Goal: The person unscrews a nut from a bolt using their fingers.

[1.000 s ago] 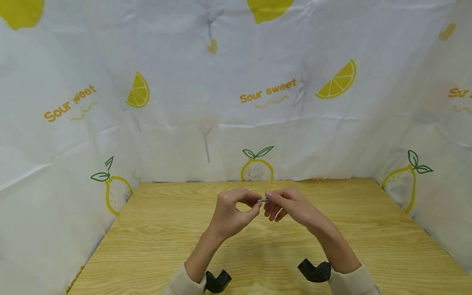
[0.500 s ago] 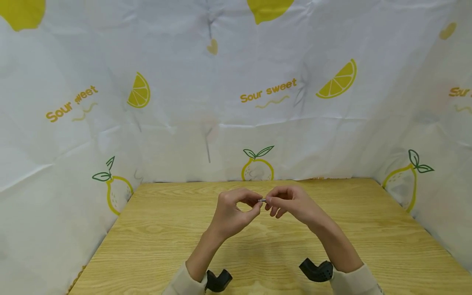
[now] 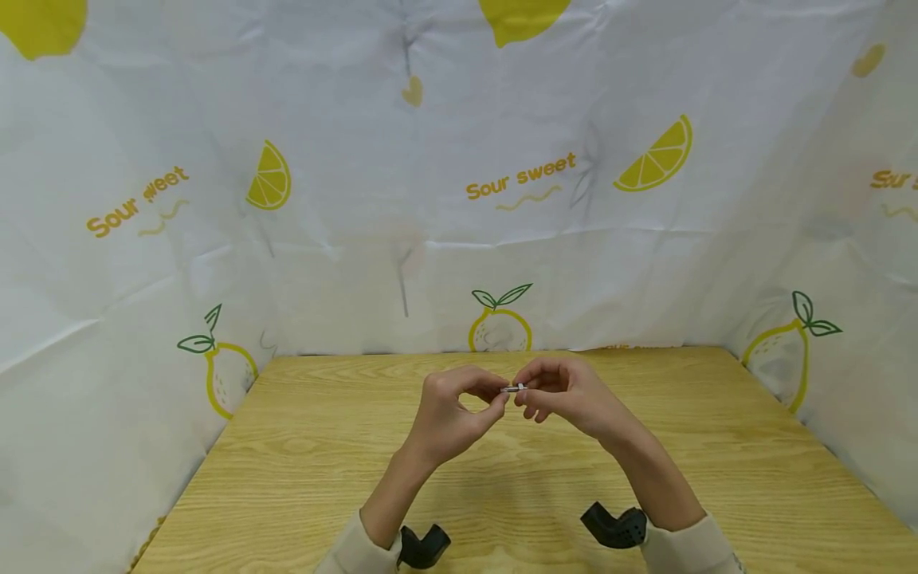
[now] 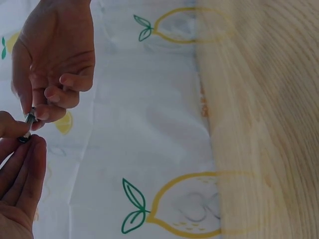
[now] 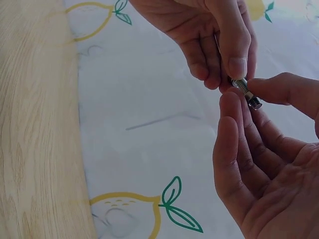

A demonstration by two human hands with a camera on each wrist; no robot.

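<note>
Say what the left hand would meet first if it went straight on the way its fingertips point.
Probably the right hand, ahead at the far end of the small metal piece the left hand pinches; any gap is hard to judge.

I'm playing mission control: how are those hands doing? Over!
Left hand pinches small metal piece; right hand fingering its other end. Held above table. Nothing visible in the way.

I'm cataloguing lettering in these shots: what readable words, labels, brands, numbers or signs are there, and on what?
"Sour sweet": white sheet, left, partly creased.
"Sour sweet": sheet, middle.
"Sour s": sheet, right, cut off.
Orange lettering by the table: partly hidden, unreadable.
Metal piece: no readable marking.
</note>
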